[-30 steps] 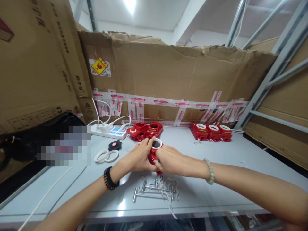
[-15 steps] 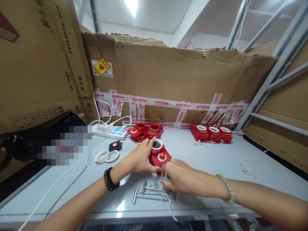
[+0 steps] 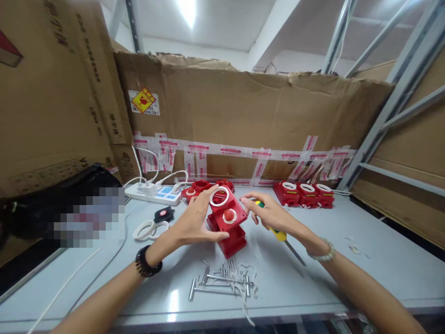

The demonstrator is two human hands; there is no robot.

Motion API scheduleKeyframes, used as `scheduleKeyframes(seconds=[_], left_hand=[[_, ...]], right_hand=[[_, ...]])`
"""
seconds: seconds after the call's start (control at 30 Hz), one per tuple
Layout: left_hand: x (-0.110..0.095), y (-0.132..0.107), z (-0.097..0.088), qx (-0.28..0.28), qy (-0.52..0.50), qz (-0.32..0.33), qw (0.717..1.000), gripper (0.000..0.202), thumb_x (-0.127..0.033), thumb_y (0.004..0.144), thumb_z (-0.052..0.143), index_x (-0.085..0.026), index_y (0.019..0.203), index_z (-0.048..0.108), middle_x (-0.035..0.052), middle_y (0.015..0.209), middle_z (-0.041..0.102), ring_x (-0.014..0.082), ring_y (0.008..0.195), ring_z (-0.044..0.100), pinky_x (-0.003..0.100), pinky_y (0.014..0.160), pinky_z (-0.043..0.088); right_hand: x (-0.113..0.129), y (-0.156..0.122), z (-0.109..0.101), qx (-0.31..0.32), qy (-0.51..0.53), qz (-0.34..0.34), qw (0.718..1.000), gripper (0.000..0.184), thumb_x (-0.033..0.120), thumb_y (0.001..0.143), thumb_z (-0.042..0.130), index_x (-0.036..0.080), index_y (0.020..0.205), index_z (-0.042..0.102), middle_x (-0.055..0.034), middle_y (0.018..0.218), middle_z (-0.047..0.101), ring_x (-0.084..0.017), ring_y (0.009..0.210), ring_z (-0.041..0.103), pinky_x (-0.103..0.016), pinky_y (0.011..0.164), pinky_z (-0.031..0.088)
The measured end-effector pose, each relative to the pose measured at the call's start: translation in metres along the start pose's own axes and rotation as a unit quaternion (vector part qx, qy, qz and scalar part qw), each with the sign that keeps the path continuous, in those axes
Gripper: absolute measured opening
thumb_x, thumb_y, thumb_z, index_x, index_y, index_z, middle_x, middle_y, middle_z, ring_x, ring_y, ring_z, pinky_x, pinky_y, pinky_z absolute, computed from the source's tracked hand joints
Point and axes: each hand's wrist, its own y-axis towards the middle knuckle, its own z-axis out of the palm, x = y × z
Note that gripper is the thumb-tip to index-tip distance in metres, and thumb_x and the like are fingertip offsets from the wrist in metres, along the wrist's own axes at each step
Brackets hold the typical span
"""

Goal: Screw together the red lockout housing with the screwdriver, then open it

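My left hand (image 3: pixel 194 219) is closed on a red box cover (image 3: pixel 240 209), which has a white ring (image 3: pixel 227 194) and a red button (image 3: pixel 228 214). The cover is raised and tilted over its red box base (image 3: pixel 234 248) on the table. In my right hand (image 3: pixel 266 209) is a screwdriver with a yellow-and-green handle (image 3: pixel 279 235), its shaft pointing down to the right. The fingertips of that hand are close to the cover's right edge; whether they touch it I cannot tell. In front of the base lie silver T-shaped rods (image 3: pixel 213 292), several screws (image 3: pixel 227 268) and white cord (image 3: pixel 246 310).
More red housings (image 3: pixel 200 185) stand behind my left hand, beside a white power strip (image 3: pixel 153 194) with cables. Two white rings (image 3: pixel 142 231) and a black disc part (image 3: pixel 164 214) lie left. Three red boxes (image 3: pixel 308 198) stand back right, before the cardboard wall (image 3: pixel 222 106).
The cover has come up off the base in my left hand. My right hand has moved up and right, and the screwdriver has swung so its shaft points away from the box.
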Motion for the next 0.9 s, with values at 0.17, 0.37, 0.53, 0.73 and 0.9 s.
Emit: scheduleKeyframes(seconds=[0.17,0.37,0.53,0.73,0.9], left_hand=[[-0.004,0.000,0.007,-0.057,0.006,0.051,0.997,0.119,-0.063,0.059,0.073,-0.021,0.145,0.002,0.0210,0.144,0.029,0.0393,0.129,0.033,0.056,0.102,0.032],[-0.012,0.005,0.008,-0.094,0.027,0.075,0.992,0.078,-0.059,0.078,0.057,-0.022,0.139,0.025,0.0176,0.134,0.036,0.0359,0.124,0.036,0.055,0.100,0.033],[-0.015,0.015,0.012,-0.137,0.040,0.096,0.985,0.050,-0.042,0.093,0.042,-0.022,0.136,0.024,0.0146,0.124,0.041,0.0298,0.117,0.042,0.047,0.095,0.039],[-0.006,0.026,0.002,-0.179,0.071,0.148,0.970,0.047,-0.053,0.093,0.032,-0.020,0.127,0.033,0.0145,0.115,0.049,0.0288,0.105,0.049,0.045,0.088,0.041],[-0.005,0.036,-0.001,-0.190,0.100,0.150,0.965,0.048,-0.058,0.091,0.024,-0.018,0.106,0.045,0.0118,0.095,0.057,0.0257,0.086,0.054,0.041,0.075,0.043]], right_hand=[[-0.003,0.003,0.005,0.056,0.146,0.025,0.987,0.038,0.056,0.082,0.050,0.019,0.072,0.048,0.0083,0.049,0.044,-0.004,0.033,0.039,-0.016,0.032,0.033],[-0.008,-0.009,0.017,-0.017,0.187,-0.048,0.981,0.032,0.048,0.083,0.054,0.020,0.071,0.042,0.0105,0.047,0.043,-0.004,0.031,0.037,-0.015,0.029,0.029],[-0.003,-0.015,0.024,0.016,0.216,-0.073,0.974,0.031,0.045,0.085,0.052,0.020,0.073,0.040,0.0099,0.050,0.045,-0.003,0.032,0.038,-0.014,0.029,0.029],[0.008,-0.011,0.020,0.040,0.242,-0.092,0.965,0.031,0.047,0.085,0.052,0.020,0.074,0.041,0.0093,0.051,0.047,-0.003,0.031,0.038,-0.015,0.029,0.030],[0.010,-0.012,0.020,0.044,0.259,-0.085,0.961,0.032,0.050,0.085,0.051,0.019,0.080,0.044,0.0089,0.050,0.047,-0.004,0.032,0.039,-0.015,0.029,0.032]])
